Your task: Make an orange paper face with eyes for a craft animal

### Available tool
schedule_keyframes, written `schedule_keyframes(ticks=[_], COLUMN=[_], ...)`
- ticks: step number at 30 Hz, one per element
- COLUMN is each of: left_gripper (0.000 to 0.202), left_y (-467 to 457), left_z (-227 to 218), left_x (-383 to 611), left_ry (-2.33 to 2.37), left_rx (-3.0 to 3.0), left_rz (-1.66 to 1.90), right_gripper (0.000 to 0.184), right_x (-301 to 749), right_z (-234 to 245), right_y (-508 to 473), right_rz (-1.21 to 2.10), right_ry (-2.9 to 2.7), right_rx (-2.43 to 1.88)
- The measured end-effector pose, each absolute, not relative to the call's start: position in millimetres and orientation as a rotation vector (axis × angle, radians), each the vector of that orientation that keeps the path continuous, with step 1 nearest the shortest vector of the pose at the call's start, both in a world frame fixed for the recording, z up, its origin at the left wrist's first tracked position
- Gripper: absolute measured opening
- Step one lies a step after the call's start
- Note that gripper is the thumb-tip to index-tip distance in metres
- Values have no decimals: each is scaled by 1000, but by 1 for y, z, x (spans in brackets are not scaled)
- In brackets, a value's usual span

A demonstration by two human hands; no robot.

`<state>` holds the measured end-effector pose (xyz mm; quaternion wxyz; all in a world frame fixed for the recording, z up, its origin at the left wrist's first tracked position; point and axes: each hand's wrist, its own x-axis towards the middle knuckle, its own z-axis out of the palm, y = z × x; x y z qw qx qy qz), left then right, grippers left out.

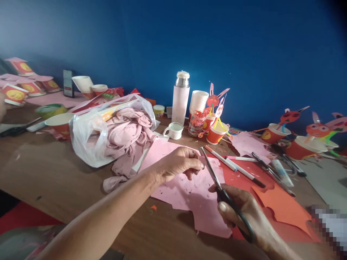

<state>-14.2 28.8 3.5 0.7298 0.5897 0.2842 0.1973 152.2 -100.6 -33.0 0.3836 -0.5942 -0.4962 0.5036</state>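
Note:
My right hand (240, 206) grips a pair of black-handled scissors (214, 177), whose blades point up and away and look nearly closed. Just left of the blades, my left hand (180, 163) pinches a small pink piece of paper (201, 159), mostly covered by the fingers. Below both hands lies a pink paper sheet (173, 193) with cut edges, strewn with tiny dark scraps. It overlaps a red sheet (245, 173), and an orange paper piece with a cut-out edge (282, 209) rests on the red one. Several markers (245, 172) lie just beyond the scissors.
A plastic bag (89, 144) with pink cloth sits left of the sheet. Behind stand a thermos (180, 103), a white mug (175, 130), stacked paper cups (199, 101) and cups with paper figures (217, 133). At far left, a person's hand (2, 106) shows near red cups (15, 94).

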Motion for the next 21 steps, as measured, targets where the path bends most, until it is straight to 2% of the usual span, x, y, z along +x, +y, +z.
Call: schedule_keyframes(ticks=[6, 21], left_gripper=[7, 4], left_y=[30, 32], left_z=[1, 3], left_x=[-15, -17], left_ry=[647, 621], left_rx=[1321, 1351], left_rz=[431, 399], right_gripper=[58, 59], right_x=[156, 156], right_z=[-37, -36], right_y=[-95, -98], right_rz=[1385, 1386], right_ry=[-1313, -1327], right_rx=[-1457, -1483])
